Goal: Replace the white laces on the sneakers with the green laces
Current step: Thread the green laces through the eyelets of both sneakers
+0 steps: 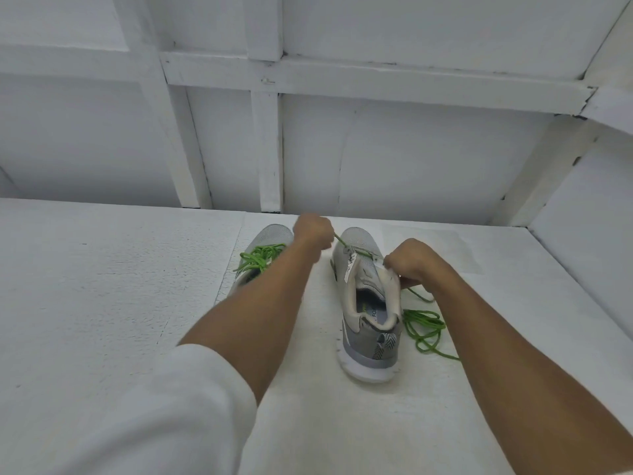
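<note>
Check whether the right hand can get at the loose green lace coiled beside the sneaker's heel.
Probably yes: the loose green lace lies uncovered on the table near the right hand, which would first have to release the sneaker.

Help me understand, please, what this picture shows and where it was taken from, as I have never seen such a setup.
No machine here: a person works bare-handed, and the single camera sits on their head, looking down. On the white surface stand two grey sneakers. The laced sneaker, at left, already wears green. The open sneaker is being threaded: the left hand holds its green lace taut from the front eyelets, while the right hand pinches the same lace beside the tongue. The slack lies coiled to the right.
</note>
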